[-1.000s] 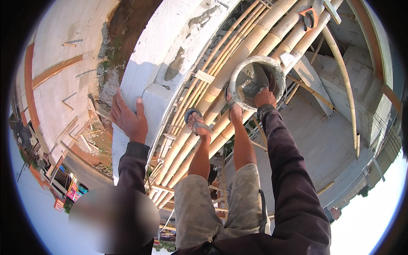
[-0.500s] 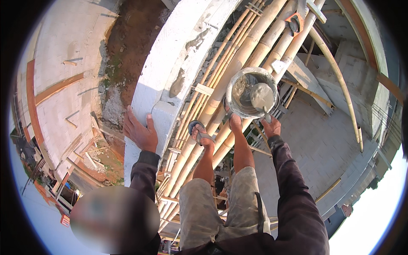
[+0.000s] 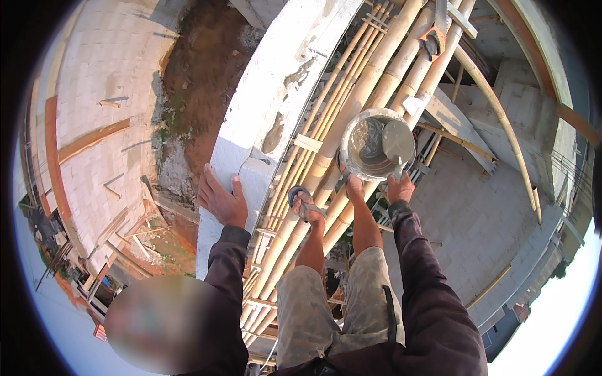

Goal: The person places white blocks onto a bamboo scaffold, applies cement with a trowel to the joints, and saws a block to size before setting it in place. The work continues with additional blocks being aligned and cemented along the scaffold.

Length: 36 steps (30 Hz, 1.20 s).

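My left hand (image 3: 224, 198) lies with fingers spread on top of the white block wall (image 3: 236, 150). My right hand (image 3: 399, 188) is wrapped round the handle of a trowel (image 3: 399, 141), whose mortar-smeared blade is inside a bucket (image 3: 371, 168) at the right side. Wet grey mortar (image 3: 364, 141) coats the inside of the bucket, which stands on the bamboo poles (image 3: 359, 94) just beyond my feet. Grey mortar patches (image 3: 274, 133) mark the wall top ahead of my left hand.
I stand in sandals on bamboo poles beside the wall. A handsaw with an orange handle (image 3: 433, 44) lies farther along them. Left of the wall is a drop to bare earth (image 3: 204, 81). At the right, a curved bamboo pole (image 3: 495, 103) crosses above a lower grey surface (image 3: 467, 210).
Inside the bucket the trowel blade has shifted toward the right side. My left hand stays on the wall. The whole view has shifted slightly.
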Motion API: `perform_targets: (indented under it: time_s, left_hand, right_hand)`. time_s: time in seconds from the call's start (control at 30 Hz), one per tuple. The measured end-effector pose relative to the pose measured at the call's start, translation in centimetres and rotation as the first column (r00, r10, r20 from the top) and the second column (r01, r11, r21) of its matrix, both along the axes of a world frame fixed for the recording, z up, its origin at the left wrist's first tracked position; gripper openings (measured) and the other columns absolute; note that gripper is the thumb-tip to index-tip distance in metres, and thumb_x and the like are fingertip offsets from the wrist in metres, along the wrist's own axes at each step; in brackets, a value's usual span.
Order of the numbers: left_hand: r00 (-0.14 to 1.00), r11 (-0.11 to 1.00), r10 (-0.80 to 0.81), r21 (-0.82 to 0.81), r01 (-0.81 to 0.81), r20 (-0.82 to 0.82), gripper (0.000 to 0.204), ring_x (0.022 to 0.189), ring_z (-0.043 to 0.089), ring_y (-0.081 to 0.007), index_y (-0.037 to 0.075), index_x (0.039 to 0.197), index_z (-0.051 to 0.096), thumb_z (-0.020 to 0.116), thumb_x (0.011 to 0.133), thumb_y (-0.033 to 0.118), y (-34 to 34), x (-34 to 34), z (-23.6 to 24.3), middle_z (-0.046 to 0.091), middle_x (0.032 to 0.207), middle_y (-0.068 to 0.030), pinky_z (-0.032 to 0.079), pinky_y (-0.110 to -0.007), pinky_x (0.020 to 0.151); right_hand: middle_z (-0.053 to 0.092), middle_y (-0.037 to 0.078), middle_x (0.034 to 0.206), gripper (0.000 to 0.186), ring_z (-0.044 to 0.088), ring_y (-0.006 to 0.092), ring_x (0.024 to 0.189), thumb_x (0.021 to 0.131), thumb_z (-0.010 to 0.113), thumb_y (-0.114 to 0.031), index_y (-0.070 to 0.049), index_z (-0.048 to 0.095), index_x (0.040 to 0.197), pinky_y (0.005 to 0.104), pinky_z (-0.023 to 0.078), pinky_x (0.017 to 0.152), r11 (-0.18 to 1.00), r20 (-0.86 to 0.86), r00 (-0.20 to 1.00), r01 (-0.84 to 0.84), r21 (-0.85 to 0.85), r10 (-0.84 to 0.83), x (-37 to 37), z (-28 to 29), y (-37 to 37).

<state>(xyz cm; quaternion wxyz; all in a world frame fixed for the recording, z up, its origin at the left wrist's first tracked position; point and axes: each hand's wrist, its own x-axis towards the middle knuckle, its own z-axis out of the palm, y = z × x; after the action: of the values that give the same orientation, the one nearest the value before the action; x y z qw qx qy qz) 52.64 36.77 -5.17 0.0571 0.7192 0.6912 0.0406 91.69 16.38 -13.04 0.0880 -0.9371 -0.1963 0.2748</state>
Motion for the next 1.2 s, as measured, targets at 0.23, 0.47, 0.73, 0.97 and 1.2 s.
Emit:
perform_targets:
  time_s: [0.23, 0.47, 0.73, 0.97, 1.2]
  left_hand:
    - [0.999, 1.0, 0.005, 0.013, -0.004, -0.047, 0.073, 0.13, 0.044, -0.0399, 0.007, 0.152, 0.035, 0.06, 0.094, 0.043, 0.1, 0.3, 0.2, 0.046, 0.143, -0.0207, 0.028, -0.057, 0.11]
    - [1.0, 1.0, -0.001, 0.016, 0.001, -0.017, 0.072, 0.131, 0.043, -0.0408, 0.007, 0.152, 0.035, 0.06, 0.093, 0.04, 0.1, 0.2, 0.4, 0.047, 0.145, -0.0202, 0.027, -0.056, 0.112]
    - [1.0, 1.0, -0.006, 0.005, 0.006, 0.029, 0.076, 0.128, 0.043, -0.0407, 0.007, 0.152, 0.035, 0.065, 0.091, 0.04, 0.0, 0.2, 0.7, 0.046, 0.141, -0.0207, 0.027, -0.058, 0.11]
    - [0.999, 1.0, 0.003, 0.0, -0.003, 0.032, 0.076, 0.13, 0.042, -0.0397, 0.006, 0.152, 0.035, 0.065, 0.091, 0.041, 0.1, 0.2, 0.7, 0.046, 0.141, -0.0201, 0.027, -0.058, 0.11]
    - [1.0, 1.0, -0.001, 0.005, 0.001, 0.016, 0.075, 0.13, 0.043, -0.0383, 0.006, 0.152, 0.035, 0.063, 0.092, 0.042, 0.0, 0.3, 0.6, 0.046, 0.142, -0.0198, 0.027, -0.056, 0.111]
  right_hand:
    - [0.063, 0.007, 0.074, 0.028, 0.06, 0.0158, 0.061, 0.09, 0.068, -0.024, 0.001, 0.061, 0.102, 0.0331, 0.049, 0.058, 0.755, -0.597, 0.801, 0.368, 0.542, 0.039, -3.3, 8.7, 11.6]
    - [0.059, 0.006, 0.072, 0.031, 0.055, 0.0127, 0.057, 0.097, 0.062, -0.028, 0.002, 0.061, 0.096, 0.0299, 0.045, 0.051, 0.58, -0.472, 0.863, 0.295, 0.759, 0.178, -4.4, 8.9, 28.6]
    - [0.065, 0.026, 0.085, 0.043, 0.064, 0.0388, 0.081, 0.1, 0.058, -0.033, 0.01, 0.059, 0.099, 0.0471, 0.049, 0.076, 0.685, -0.383, 0.923, 0.255, 0.682, 0.037, -5.2, 0.9, 31.8]
    - [0.062, 0.027, 0.082, 0.043, 0.063, 0.0452, 0.081, 0.102, 0.054, -0.037, 0.006, 0.055, 0.098, 0.0505, 0.047, 0.074, 0.793, -0.344, 0.93, 0.11, 0.599, 0.13, -13.4, 2.9, 22.9]
    - [0.057, 0.009, 0.065, 0.045, 0.057, 0.0215, 0.058, 0.102, 0.053, -0.044, 0.001, 0.054, 0.092, 0.0393, 0.046, 0.057, 0.774, -0.271, 0.931, -0.019, 0.633, 0.244, -18.4, 4.2, 18.5]
